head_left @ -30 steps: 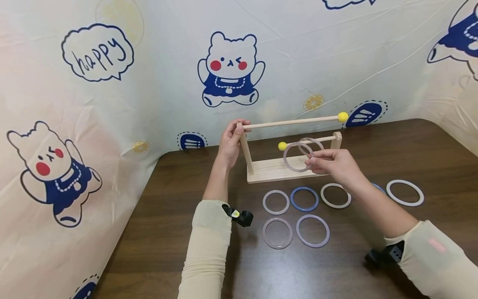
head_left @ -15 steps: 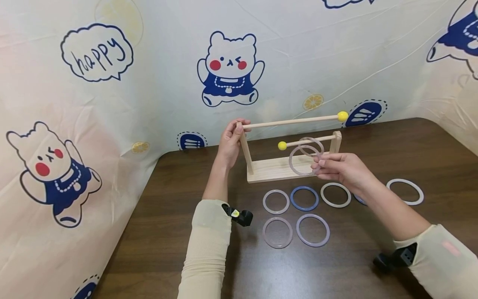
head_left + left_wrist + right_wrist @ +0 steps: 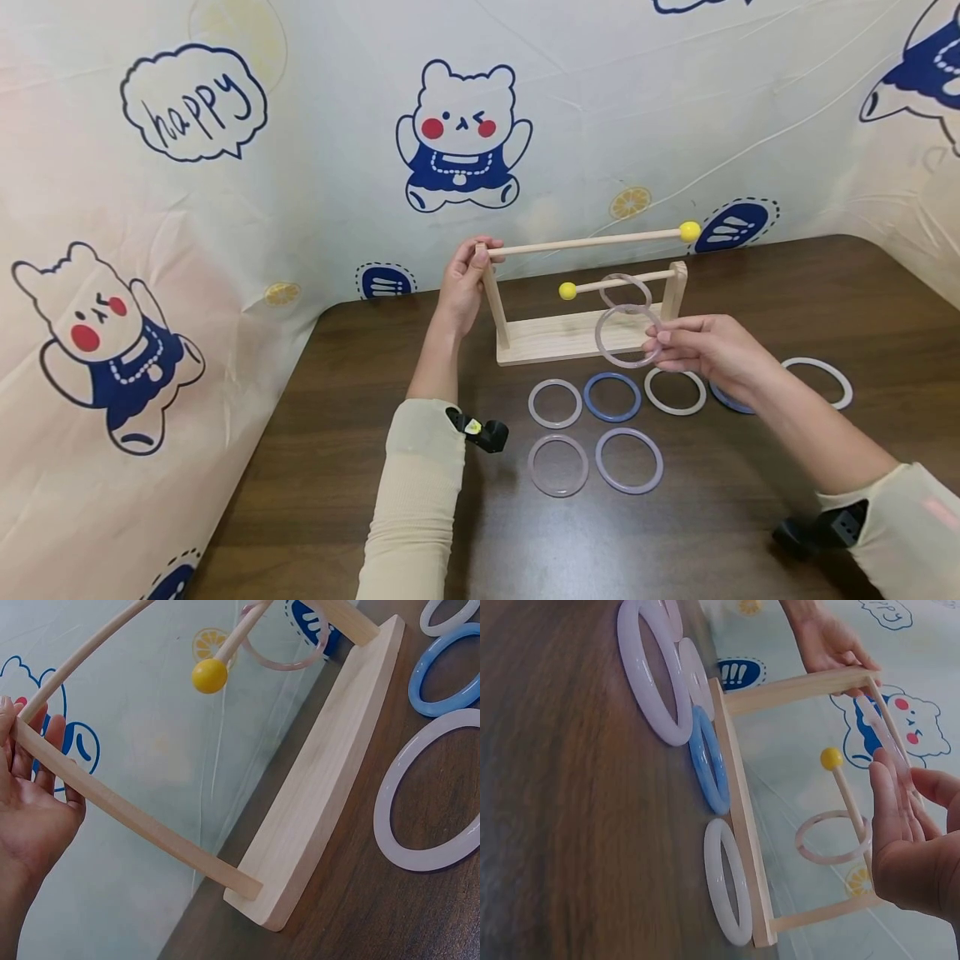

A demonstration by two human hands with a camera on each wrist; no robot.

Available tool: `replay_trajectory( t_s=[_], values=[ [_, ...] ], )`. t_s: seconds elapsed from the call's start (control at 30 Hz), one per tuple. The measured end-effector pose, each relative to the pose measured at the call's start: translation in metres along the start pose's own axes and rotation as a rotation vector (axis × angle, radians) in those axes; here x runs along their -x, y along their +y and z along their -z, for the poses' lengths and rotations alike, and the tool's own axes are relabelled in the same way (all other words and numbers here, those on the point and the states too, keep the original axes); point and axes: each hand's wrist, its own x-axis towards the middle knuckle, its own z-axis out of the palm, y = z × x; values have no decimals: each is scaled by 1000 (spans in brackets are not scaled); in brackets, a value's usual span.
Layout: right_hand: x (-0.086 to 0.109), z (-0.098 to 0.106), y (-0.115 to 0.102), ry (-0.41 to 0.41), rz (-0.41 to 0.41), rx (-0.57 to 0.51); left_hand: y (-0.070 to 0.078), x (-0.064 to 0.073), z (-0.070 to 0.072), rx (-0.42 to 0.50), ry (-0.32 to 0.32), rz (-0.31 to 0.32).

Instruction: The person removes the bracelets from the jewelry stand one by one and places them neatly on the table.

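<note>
My left hand [image 3: 463,287] grips the top of the left post [image 3: 496,304] of a wooden stand, where the upper rod [image 3: 588,243] begins. Between thumb and fingertips, my right hand [image 3: 708,346] pinches a translucent pinkish ring [image 3: 597,336] in front of the stand, raised above the table. A similar ring [image 3: 816,858] hangs on the lower rod, which ends in a yellow ball [image 3: 567,291]. That rod comes from the right post [image 3: 675,287]. In the right wrist view the held ring [image 3: 889,739] shows nearly edge-on.
Loose rings lie before the stand's base [image 3: 551,337]: lavender [image 3: 532,408], blue [image 3: 587,408], white [image 3: 648,400], pink [image 3: 532,471] and purple [image 3: 660,467]. My right forearm partly covers another blue ring [image 3: 727,402] and a white one [image 3: 846,392]. A printed cloth [image 3: 337,167] backs the table.
My right hand has moved right and toward me with the pinkish ring, drawing it away from the lower rod's yellow ball. My left hand keeps its place on the post.
</note>
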Motion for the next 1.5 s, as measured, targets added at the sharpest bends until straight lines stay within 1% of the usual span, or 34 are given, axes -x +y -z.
replay_trajectory(
  t_s=[0.2, 0.43, 0.8, 1.03, 1.17, 1.3, 1.4, 1.5],
  values=[
    [7, 7, 2, -51, 11, 32, 0, 0, 0, -3, -4, 2],
    [11, 11, 4, -124, 35, 20, -1, -1, 1, 8, -2, -1],
    [21, 20, 5, -144, 6, 63, -1, 0, 1, 21, -3, -6],
    [26, 28, 9, -152, -23, 116, -1, 0, 1, 15, -6, 5],
    [29, 32, 9, -139, -40, 201, -1, 0, 1, 21, -7, 4],
    [33, 36, 10, -165, -49, 268, -1, 0, 1, 30, -5, 1],
    [36, 39, 11, -185, -65, 289, 0, -1, 1, 31, -5, 1],
    [38, 42, 11, -187, -86, 301, 0, 0, 1, 31, -5, 6]
  ],
)
